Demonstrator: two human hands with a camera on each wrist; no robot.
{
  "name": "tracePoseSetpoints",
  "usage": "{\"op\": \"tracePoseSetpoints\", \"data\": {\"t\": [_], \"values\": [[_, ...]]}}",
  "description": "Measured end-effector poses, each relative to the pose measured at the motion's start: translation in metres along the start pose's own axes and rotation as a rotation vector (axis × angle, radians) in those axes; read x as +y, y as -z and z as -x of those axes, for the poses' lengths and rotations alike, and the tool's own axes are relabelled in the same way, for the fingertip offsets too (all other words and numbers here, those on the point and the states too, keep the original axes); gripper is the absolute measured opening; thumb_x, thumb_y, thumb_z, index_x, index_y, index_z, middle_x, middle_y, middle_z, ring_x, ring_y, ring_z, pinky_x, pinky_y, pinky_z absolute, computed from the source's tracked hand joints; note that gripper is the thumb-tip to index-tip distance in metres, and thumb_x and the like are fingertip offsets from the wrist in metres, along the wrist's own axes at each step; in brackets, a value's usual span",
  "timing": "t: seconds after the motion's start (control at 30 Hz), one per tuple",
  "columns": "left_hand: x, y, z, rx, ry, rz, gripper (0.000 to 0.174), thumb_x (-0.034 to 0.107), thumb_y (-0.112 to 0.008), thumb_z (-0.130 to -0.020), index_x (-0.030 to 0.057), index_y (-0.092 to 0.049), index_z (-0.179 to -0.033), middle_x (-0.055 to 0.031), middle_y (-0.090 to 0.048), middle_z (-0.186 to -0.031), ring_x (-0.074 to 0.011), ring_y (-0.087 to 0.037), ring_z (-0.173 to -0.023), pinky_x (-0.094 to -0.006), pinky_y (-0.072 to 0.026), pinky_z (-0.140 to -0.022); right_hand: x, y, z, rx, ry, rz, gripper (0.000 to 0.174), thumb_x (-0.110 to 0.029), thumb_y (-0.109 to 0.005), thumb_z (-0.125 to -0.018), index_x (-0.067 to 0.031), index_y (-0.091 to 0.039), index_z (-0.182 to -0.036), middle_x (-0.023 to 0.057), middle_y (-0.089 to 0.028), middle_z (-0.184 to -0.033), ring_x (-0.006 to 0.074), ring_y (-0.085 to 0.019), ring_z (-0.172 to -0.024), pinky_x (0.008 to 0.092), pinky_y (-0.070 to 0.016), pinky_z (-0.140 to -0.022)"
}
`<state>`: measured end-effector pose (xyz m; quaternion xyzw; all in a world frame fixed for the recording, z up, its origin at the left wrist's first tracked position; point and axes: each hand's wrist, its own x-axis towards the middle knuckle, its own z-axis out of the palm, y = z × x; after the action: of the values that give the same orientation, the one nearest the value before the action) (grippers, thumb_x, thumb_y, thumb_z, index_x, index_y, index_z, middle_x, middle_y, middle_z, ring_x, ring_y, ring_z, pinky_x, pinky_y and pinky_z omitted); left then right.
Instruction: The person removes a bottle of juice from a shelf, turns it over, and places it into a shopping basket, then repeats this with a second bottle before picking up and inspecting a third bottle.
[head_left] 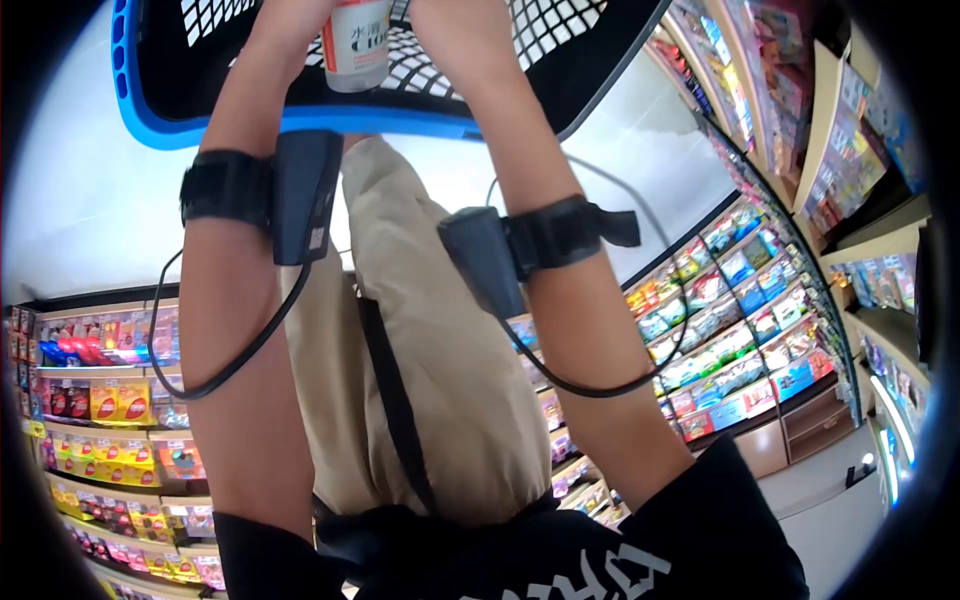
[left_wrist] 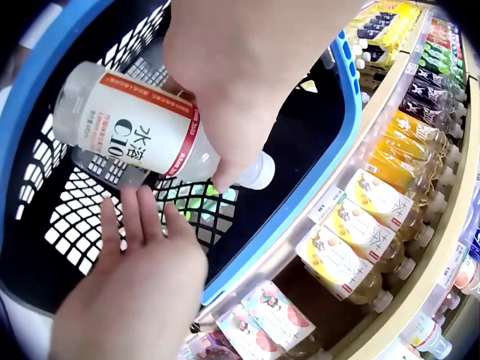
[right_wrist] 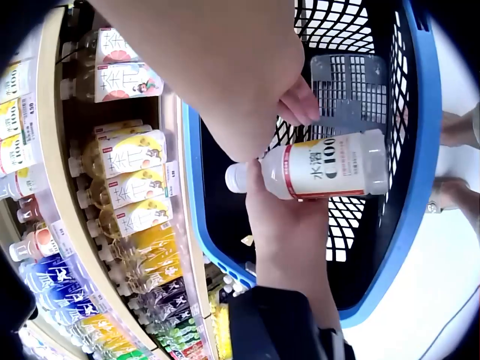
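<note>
Closest to the left wrist camera, the left hand (left_wrist: pixel 217 105) is seen curled round the shoulder and neck of a clear bottle (left_wrist: pixel 139 124), its thumb laid near the white cap (left_wrist: pixel 259 171). By this hand alone the bottle is held, over the mesh-sided basket (head_left: pixel 170 132) with the blue rim.

In the left wrist view the bottle's long axis is slanted, with the cap pointed to the lower right and the base to the upper left. In the right wrist view it is laid nearly level, the cap directed left towards the shelf (right_wrist: pixel 49 90) and the base right, towards the legs. In the head view the base is turned towards the body, while the upper end is cut off by the frame. The printed label, marked C100, is shown to all three cameras.

Just beside the bottle's side, the right hand (left_wrist: pixel 142 277) is held with fingers extended and nothing gripped.

Beyond the basket, boxy white-labelled drinks (left_wrist: pixel 345 259) and orange drinks (left_wrist: pixel 409 146) are ranged in rows. Beige trousers (head_left: pixel 450 350) and black wrist devices (head_left: pixel 305 195) are also seen.
</note>
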<state>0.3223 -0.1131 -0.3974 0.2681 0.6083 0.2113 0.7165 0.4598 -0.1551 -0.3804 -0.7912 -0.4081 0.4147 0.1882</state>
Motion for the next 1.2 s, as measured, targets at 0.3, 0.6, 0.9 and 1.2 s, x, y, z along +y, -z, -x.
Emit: {"op": "tracePoseSetpoints", "data": {"t": [0.3, 0.6, 0.9, 1.2], "values": [[-0.064, 0.016, -0.003, 0.005, -0.169, -0.353, 0.051, 0.022, -0.079, -0.079, 0.0083, -0.06, -0.124, -0.0151, -0.068, -0.108, -0.0272, -0.066, -0.097, -0.0354, -0.0495, -0.088, -0.027, -0.016, -0.037, -0.312, 0.274, 0.217, 0.044, -0.032, -0.061, -0.083, 0.0064, -0.061, -0.105, 0.0273, -0.067, -0.098, 0.0383, -0.067, -0.095, 0.0431, -0.0528, -0.085], [-0.116, 0.002, -0.011, 0.256, -0.478, -0.399, 0.049, 0.016, -0.077, -0.075, 0.0131, -0.064, -0.122, -0.009, -0.058, -0.134, -0.0275, -0.056, -0.121, -0.0362, -0.0452, -0.1, -0.008, -0.038, -0.046, -0.516, 0.107, 0.508, 0.06, -0.046, -0.067, -0.079, 0.0069, -0.063, -0.107, 0.0228, -0.07, -0.088, 0.0291, -0.07, -0.082, 0.0351, -0.0543, -0.074], [-0.123, 0.011, -0.046, 0.274, -0.24, -0.386, 0.055, 0.014, -0.071, -0.075, 0.0163, -0.061, -0.129, -0.0152, -0.048, -0.143, -0.0318, -0.045, -0.132, -0.039, -0.0381, -0.109, 0.003, -0.072, -0.088, -0.593, -0.015, 0.537, 0.057, -0.04, -0.068, -0.08, 0.0108, -0.06, -0.105, 0.0164, -0.069, -0.074, 0.0184, -0.067, -0.058, 0.0288, -0.0531, -0.057], [-0.123, 0.026, -0.083, 0.279, 0.124, -0.083, 0.07, 0.02, -0.058, -0.082, 0.0062, -0.037, -0.148, -0.0255, -0.033, -0.151, -0.0371, -0.032, -0.141, -0.0373, -0.0303, -0.114, 0.011, -0.13, -0.108, -0.484, -0.254, 0.481, 0.06, -0.038, -0.074, -0.074, 0.0033, -0.058, -0.115, 0.0258, -0.067, -0.108, 0.036, -0.065, -0.106, 0.0386, -0.0494, -0.093]]}}
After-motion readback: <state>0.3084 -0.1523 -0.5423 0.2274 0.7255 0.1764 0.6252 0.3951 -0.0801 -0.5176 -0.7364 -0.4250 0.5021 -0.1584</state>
